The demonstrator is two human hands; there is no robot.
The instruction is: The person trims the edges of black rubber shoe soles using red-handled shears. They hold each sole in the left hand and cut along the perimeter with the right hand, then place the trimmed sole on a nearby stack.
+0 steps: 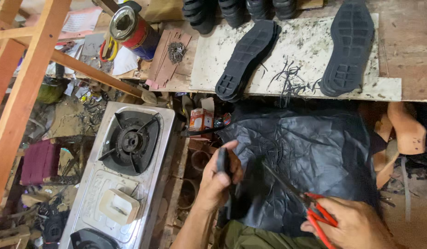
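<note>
Your left hand [220, 177] has its fingers curled tight around a black rubber shoe sole [223, 162], held edge-up above the black plastic sheet [315, 147] on your lap. Your right hand [356, 226] grips red-handled scissors [305, 198], fingers closed on the handles, blades pointing toward the sole. A gas stove [125, 180] stands to your left.

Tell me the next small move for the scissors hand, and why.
Probably bring the red-handled scissors in the right hand over to the black sole that the left hand holds edge-up. Their blades point that way but sit apart from it, over the black sheet on the lap.
</note>
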